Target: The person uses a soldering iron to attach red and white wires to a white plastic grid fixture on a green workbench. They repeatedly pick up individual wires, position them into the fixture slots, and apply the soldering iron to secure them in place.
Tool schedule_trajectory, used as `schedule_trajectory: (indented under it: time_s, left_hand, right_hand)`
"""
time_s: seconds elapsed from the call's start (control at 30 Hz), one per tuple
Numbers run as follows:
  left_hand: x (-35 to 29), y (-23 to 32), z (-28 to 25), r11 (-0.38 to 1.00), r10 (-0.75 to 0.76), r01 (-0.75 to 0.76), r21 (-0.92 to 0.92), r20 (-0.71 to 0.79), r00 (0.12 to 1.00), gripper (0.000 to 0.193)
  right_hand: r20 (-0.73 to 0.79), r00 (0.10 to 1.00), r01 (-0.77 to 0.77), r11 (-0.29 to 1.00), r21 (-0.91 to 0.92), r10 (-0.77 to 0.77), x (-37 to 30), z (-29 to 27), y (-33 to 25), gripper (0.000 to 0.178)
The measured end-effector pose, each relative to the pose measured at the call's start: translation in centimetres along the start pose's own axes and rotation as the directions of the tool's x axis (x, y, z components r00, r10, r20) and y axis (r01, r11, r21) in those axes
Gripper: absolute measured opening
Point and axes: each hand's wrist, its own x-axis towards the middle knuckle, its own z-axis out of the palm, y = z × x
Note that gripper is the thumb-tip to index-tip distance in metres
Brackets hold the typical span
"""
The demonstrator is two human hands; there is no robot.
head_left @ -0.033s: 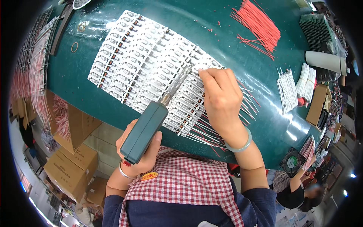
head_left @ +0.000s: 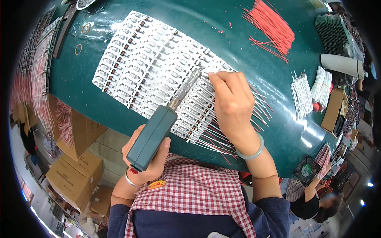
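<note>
My left hand (head_left: 152, 152) is closed around the green handle of a soldering gun (head_left: 152, 137). Its long metal barrel slants up and to the right over a panel of small white circuit boards (head_left: 158, 71), with the tip close to my right fingertips. Thumb and forefinger of my right hand (head_left: 232, 103) are pinched together at the panel's right part, on what looks like a thin wire, mostly hidden by the fingers. Red and white wires (head_left: 222, 144) stick out from the panel's near right edge and pass under my right hand and wrist.
A pile of red wires (head_left: 274, 29) lies at the back right of the green table (head_left: 238, 47). Farther right are white wire bundles (head_left: 301, 95), a white roll (head_left: 341, 65) and a small black fan (head_left: 307, 169). Wired panels (head_left: 43, 55) line the left edge; cardboard boxes (head_left: 75, 174) stand below.
</note>
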Motion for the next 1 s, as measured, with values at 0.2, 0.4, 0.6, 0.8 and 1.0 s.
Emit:
schedule_trajectory:
  time_s: [0.2, 0.4, 0.6, 0.8, 1.0]
  left_hand:
    - [0.3, 0.4, 0.1, 0.999, -0.052, 0.052, 0.003, 0.043, 0.998, 0.022]
    - [0.2, 0.4, 0.2, 0.997, -0.072, 0.072, -0.007, 0.051, 0.996, 0.019]
    - [1.2, 1.2, 0.0, 0.998, -0.008, 0.004, 0.059, 0.076, 0.997, 0.018]
    - [1.2, 1.1, 0.3, 1.0, 0.008, -0.01, 0.03, 0.05, 0.999, 0.019]
    - [-0.1, 0.5, -0.1, 0.999, -0.051, 0.051, -0.014, 0.014, 0.999, 0.022]
  right_hand:
    - [-0.003, 0.999, 0.05, 0.999, -0.012, -0.05, -0.1, 0.5, 0.4, 0.026]
    - [0.011, 0.999, 0.05, 0.999, -0.01, -0.05, -0.1, 0.5, 0.1, 0.025]
    - [0.019, 0.999, 0.039, 0.999, -0.02, -0.038, -0.1, 0.4, -0.1, 0.025]
    - [0.021, 0.999, 0.045, 0.998, -0.035, -0.044, -0.1, 0.5, 0.0, 0.025]
    - [0.022, 0.999, 0.044, 0.999, -0.032, -0.043, 0.0, 0.4, -0.1, 0.025]
